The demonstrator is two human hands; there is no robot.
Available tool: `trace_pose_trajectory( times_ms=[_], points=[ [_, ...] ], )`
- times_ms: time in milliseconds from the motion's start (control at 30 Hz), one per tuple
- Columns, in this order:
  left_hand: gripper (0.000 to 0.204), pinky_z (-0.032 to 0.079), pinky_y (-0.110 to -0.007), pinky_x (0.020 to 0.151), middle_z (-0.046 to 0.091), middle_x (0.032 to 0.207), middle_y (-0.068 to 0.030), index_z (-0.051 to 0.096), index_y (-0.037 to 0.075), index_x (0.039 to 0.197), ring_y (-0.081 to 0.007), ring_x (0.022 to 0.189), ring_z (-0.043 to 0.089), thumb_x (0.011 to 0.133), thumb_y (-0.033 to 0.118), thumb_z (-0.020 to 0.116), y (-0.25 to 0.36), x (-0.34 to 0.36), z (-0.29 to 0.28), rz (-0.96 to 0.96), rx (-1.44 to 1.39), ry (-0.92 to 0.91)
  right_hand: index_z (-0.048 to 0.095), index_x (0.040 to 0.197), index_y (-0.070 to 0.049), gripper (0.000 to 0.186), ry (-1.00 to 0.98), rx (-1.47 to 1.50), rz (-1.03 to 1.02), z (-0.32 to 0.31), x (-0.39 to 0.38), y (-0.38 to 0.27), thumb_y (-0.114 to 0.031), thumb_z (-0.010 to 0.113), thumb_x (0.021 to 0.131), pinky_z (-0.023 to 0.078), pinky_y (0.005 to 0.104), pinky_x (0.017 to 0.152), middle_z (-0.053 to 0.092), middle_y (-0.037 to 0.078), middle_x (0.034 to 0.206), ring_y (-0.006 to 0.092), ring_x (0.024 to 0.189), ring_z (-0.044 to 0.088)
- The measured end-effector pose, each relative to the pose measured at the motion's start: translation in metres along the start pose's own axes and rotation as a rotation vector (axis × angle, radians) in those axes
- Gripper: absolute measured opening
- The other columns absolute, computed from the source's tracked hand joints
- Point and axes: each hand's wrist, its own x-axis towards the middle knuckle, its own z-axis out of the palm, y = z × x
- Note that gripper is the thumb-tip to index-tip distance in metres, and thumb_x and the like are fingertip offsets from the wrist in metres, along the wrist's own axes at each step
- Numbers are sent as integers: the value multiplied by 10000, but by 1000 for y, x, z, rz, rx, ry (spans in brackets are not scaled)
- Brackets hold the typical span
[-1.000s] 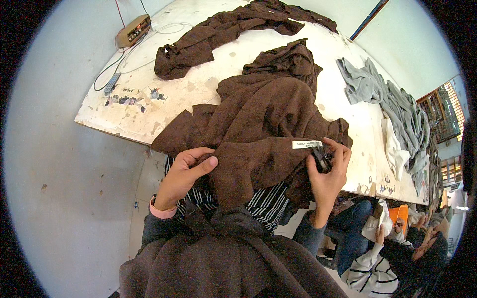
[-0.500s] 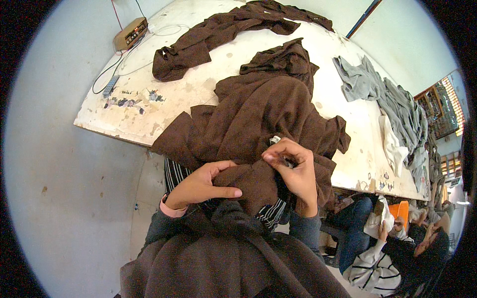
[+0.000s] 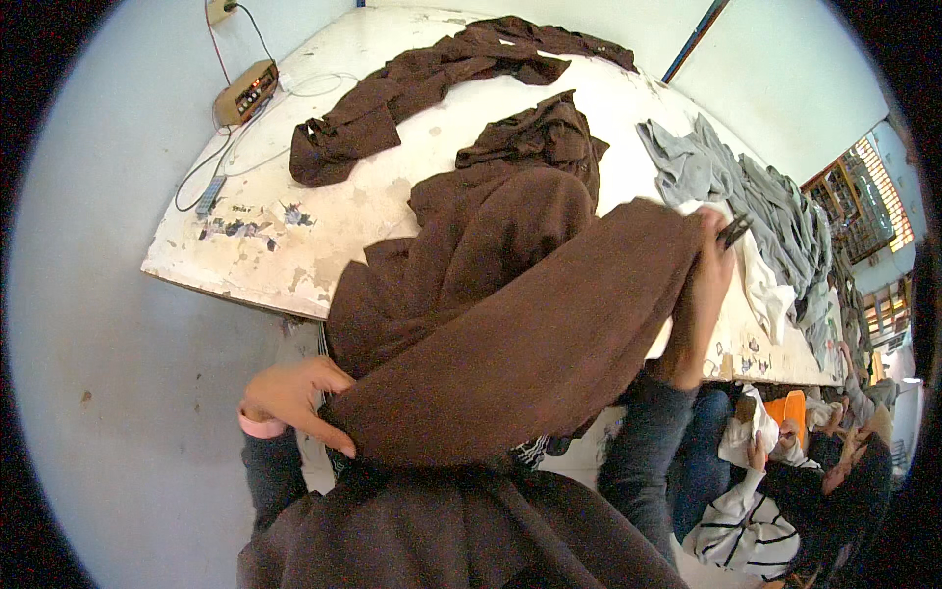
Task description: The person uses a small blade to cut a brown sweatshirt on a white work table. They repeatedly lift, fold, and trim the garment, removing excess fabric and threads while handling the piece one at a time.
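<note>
A broad piece of brown cloth (image 3: 510, 334) is stretched between my two hands above my lap. My left hand (image 3: 299, 398) grips its lower left corner, the thumb on top and the fingers partly hidden beneath. At the upper right, my right hand (image 3: 708, 265) is raised and closed on the cloth's other end. A small dark two-pronged tool (image 3: 734, 231), like thread snips, sticks out of that hand. Behind the stretched part, more of the bunched brown fabric (image 3: 520, 211) lies on the table.
The pale, stained table (image 3: 304, 245) carries another brown cloth strip (image 3: 392, 98) at the back and grey cloths (image 3: 756, 191) at the right. A wooden-cased device (image 3: 245, 93) with cables is at the far left. Another person (image 3: 746, 530) sits at the right, handling white cloth, near an orange container (image 3: 787, 410).
My hands have moved apart, the left one leftward and down, the right one rightward and up. The brown cloth, gathered before, is now spread between them.
</note>
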Motion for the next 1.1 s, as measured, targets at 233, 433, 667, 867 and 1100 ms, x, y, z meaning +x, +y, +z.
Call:
trace_pose_trajectory(
  times_ms=[233, 433, 667, 867, 1100],
  points=[
    [209, 519, -301, 698, 720, 919, -84, 711, 59, 1101, -147, 731, 652, 905, 131, 707, 105, 30, -154, 281, 907, 1615, 660, 1003, -11, 395, 44, -598, -785, 15, 190, -108, -391, 570, 1060, 421, 274, 595, 604, 1, 804, 95, 696, 529],
    [297, 517, -266, 677, 708, 992, -42, 727, 83, 1111, -140, 824, 671, 853, -38, 643, 125, 17, -182, 499, 1122, 1805, 657, 1003, 24, 272, 100, -290, -1114, 25, 161, -157, -240, 605, 1047, 491, 319, 765, 683, 76, 860, 156, 796, 592],
    [265, 478, -401, 787, 637, 949, -83, 714, 90, 1018, -296, 917, 616, 789, -33, 664, -19, 41, -84, 157, 1044, 1251, 576, 1280, 41, 299, -292, -765, -447, -112, 67, -16, 53, 489, 995, 452, 306, 995, 647, 108, 1139, 174, 1057, 581],
    [202, 449, -384, 821, 639, 958, -41, 740, 109, 990, -262, 925, 605, 829, 2, 682, -59, 43, -9, 17, 820, 972, 550, 1077, 2, 138, -371, -786, -31, -135, -33, 58, -107, 466, 1082, 451, 328, 988, 627, 150, 1357, 174, 1043, 572],
    [562, 315, -522, 1158, 509, 1503, -95, 633, 173, 1366, -315, 1386, 463, 849, 343, 773, -91, 23, -4, -185, 817, 1114, 569, 1242, 19, 244, -39, -601, -56, -153, -73, 83, -149, 464, 1099, 538, 307, 832, 595, 153, 1367, 161, 923, 640]
  ],
)
